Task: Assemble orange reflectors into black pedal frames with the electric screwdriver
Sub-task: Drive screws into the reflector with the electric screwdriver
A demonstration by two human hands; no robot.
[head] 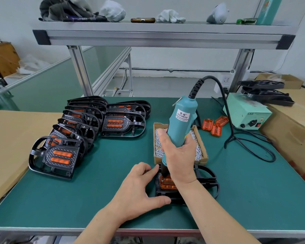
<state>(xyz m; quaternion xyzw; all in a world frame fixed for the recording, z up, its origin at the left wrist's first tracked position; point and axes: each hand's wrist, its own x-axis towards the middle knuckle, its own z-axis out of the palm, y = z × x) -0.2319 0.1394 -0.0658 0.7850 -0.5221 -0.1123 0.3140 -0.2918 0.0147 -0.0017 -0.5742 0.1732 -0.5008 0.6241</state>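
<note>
Teal screwdriver [180,120], gripped by our right hand [176,155], stands on the orange reflector [167,184] while our left hand [139,189] clasps the black frame [208,178].

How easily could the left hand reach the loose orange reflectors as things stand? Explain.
Probably not easily. The left hand holds the pedal frame, and the right hand, the screwdriver and the screw box stand between it and the loose reflectors.
</note>
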